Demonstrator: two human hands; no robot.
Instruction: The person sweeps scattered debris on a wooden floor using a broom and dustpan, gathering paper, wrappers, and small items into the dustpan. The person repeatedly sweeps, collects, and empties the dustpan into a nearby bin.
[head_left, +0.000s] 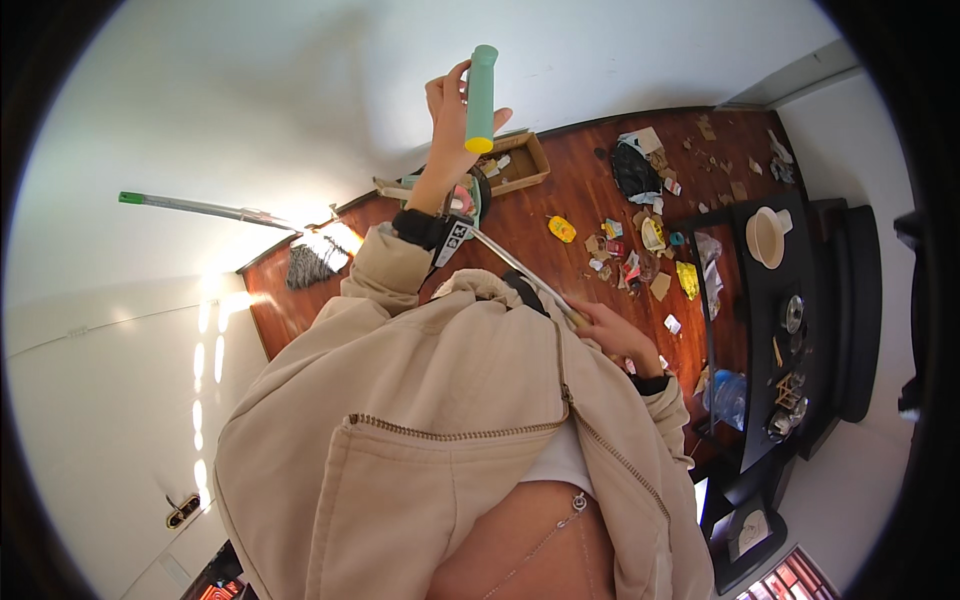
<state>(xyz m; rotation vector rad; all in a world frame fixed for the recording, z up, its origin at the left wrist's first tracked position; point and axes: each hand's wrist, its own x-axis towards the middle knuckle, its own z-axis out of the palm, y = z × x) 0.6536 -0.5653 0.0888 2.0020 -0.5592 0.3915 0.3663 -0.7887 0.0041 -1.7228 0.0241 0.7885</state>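
Observation:
My left hand (448, 112) is raised in front of the white wall (300, 82), gripping a light-green cylindrical container (481, 97) with a yellow end. A black band with a printed marker plate (453, 240) sits on that wrist. Lower down, at the right of my body, my right hand (616, 330) is closed around a slim metal pole (525, 271). The pole slants up and left towards my left wrist. Its far end is partly hidden behind the marker plate and arm.
A cardboard box (534, 161) stands by the wall. Litter covers the wood floor, with a black plastic bag (636, 174) and a yellow packet (561, 229). On the right, a black table (757, 315) bears a beige pot (766, 238). A fringed mop head (311, 262) lies left.

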